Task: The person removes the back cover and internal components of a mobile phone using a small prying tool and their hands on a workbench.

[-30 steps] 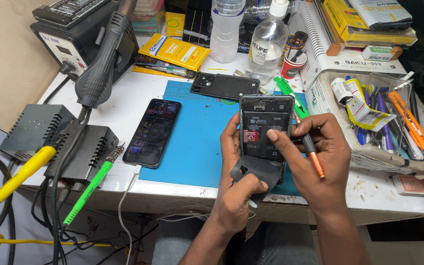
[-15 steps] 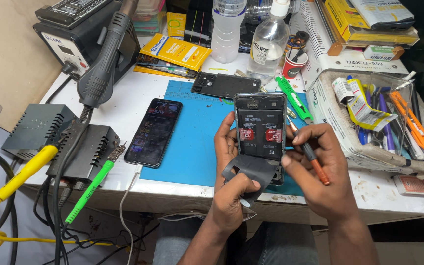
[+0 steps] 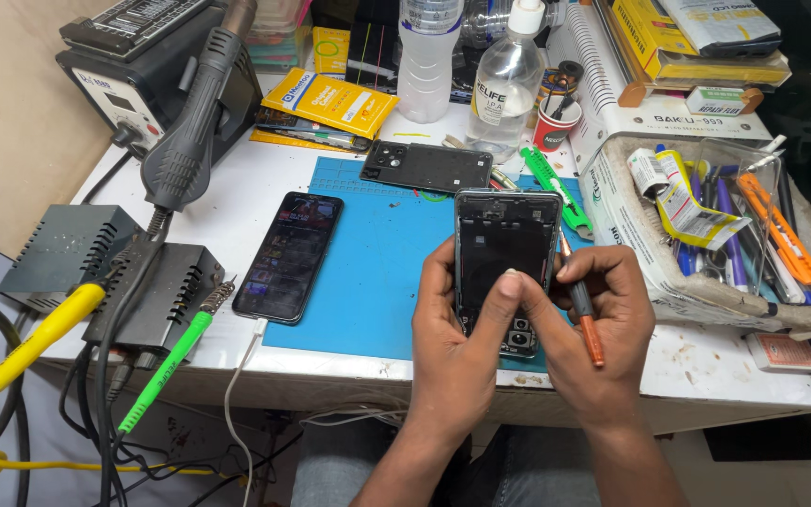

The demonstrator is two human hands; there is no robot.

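Risky here — left hand [image 3: 457,352] gripping the opened phone [image 3: 505,268] above the bench [image 3: 237,202], right hand [image 3: 603,329] holding an orange-tipped screwdriver [image 3: 582,305] — a slip could gouge exposed parts.

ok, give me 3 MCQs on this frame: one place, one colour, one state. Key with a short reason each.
1. Where does the intact phone with the lit screen lie?
A. On the left edge of the blue mat
B. In the bin of pens
C. On top of the hot-air station

2. What colour is the tip end of the tool in the right hand?
A. Green
B. Orange
C. White

3. How is the opened phone held?
A. Flat on the mat, untouched
B. Lifted above the mat in the left hand, with a right finger pressing on its open side
C. Resting in the bin

Key:
1 A: it lies at the mat's left edge, with a white cable at its lower end.
2 B: the end below the fingers is orange.
3 B: the left hand grips its side and a right fingertip rests on it.
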